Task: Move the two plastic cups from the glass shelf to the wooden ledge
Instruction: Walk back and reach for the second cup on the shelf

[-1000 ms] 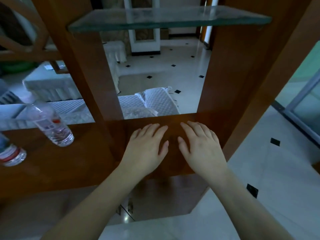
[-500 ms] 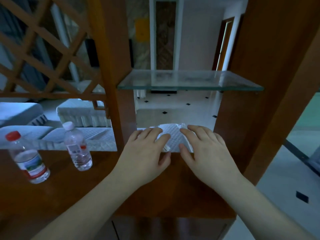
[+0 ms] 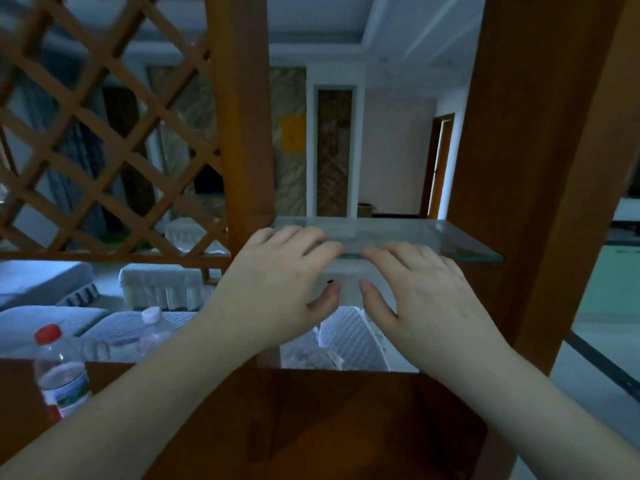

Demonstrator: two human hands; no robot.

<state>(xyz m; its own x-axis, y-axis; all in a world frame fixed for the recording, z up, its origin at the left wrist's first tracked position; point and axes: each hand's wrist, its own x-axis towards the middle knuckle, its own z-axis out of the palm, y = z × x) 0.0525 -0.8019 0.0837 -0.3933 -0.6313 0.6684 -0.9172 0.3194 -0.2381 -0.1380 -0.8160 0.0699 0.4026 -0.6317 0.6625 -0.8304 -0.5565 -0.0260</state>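
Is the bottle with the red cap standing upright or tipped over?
Upright. The bottle stands on the wooden ledge with its red cap on top.

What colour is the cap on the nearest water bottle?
Red, on the nearest water bottle at lower left of the head view.

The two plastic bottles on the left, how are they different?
The clear plastic bottle with the red cap stands nearer the camera on the brown wooden ledge and shows its label, white with a red band at the bottom. The clear plastic bottle with the pale pinkish cap stands farther back and is partly hidden behind the left forearm, so its label cannot be seen. Both are see-through, capped and upright.
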